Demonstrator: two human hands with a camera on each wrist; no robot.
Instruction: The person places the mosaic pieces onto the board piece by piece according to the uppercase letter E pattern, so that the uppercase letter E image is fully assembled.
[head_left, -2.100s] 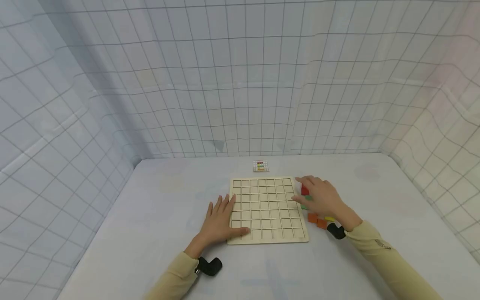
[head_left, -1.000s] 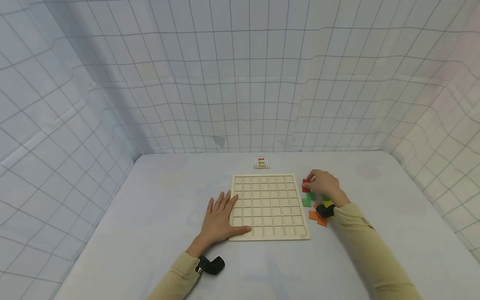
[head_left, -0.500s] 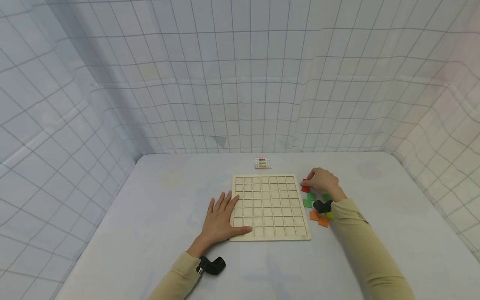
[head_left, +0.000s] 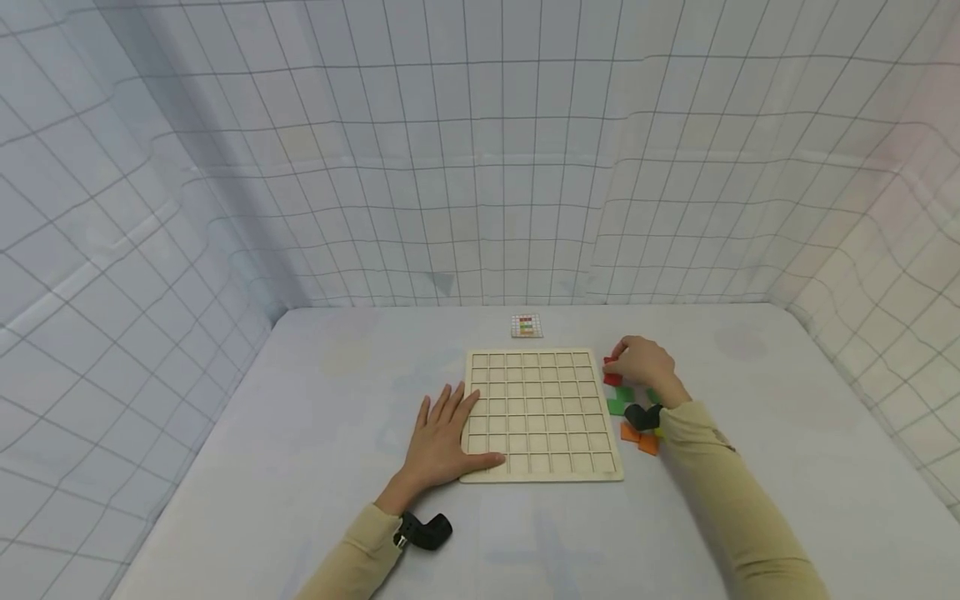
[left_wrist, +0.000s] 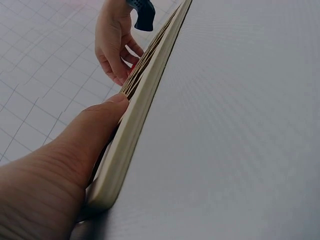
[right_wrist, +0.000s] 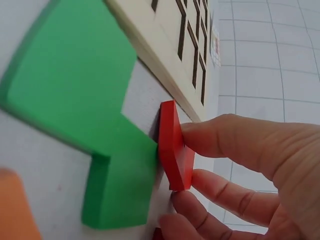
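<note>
A pale wooden board (head_left: 540, 408) with a grid of square recesses lies flat on the table. My left hand (head_left: 435, 446) rests on its left edge, fingers spread, with the thumb (left_wrist: 92, 125) over the near rim. Just off the board's far right corner, my right hand (head_left: 642, 364) pinches a red square tile (right_wrist: 172, 145) between thumb and fingers. That tile stands tilted on edge beside a green tile (right_wrist: 125, 180). Another red piece (right_wrist: 158, 234) shows partly under the fingertips.
Nearer along the board's right side lie green tiles (head_left: 616, 407), orange tiles (head_left: 648, 445) and a yellow tile (head_left: 659, 432), partly hidden by the right wrist. Behind the board is a small card (head_left: 527, 326) with a coloured grid pattern. Grid-lined white curtains (head_left: 517, 167) surround the table.
My right hand has come from over the board's right edge, fingers spread, to the red tiles and closed its fingertips on one. My left hand has kept its place on the board.
</note>
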